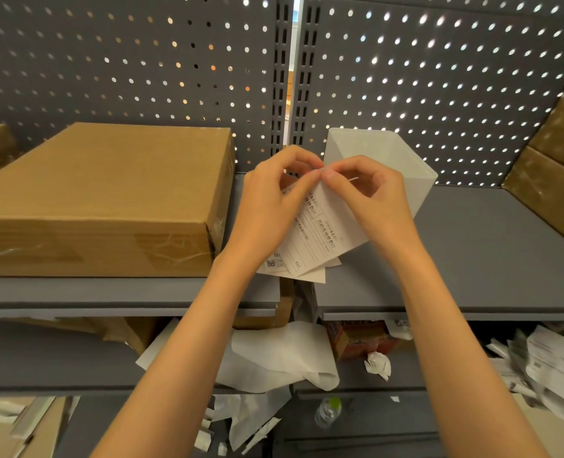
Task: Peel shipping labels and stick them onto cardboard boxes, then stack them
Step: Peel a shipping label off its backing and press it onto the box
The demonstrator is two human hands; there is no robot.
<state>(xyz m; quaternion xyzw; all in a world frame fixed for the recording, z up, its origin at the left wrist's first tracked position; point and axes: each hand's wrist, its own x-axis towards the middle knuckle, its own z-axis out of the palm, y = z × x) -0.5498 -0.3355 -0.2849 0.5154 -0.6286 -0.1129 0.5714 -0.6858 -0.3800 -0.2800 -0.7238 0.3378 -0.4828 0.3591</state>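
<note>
A white shipping label [317, 241] with printed text and a QR code hangs in the air above the gap between two grey shelves. My left hand [270, 206] and my right hand [369, 196] both pinch its top corner, fingertips touching. More white sheets lie behind it in the same grip. A large brown cardboard box [108, 193] sits on the left shelf [125, 292], just left of my hands, its top bare.
A translucent white bin [402, 166] stands behind my right hand. Cardboard boxes [551, 166] lean at the far right on the right shelf [492, 259]. Lower shelves hold crumpled backing paper [283, 358], a red carton [360, 338], label piles [551, 368] and a water bottle [328, 412]. Pegboard wall behind.
</note>
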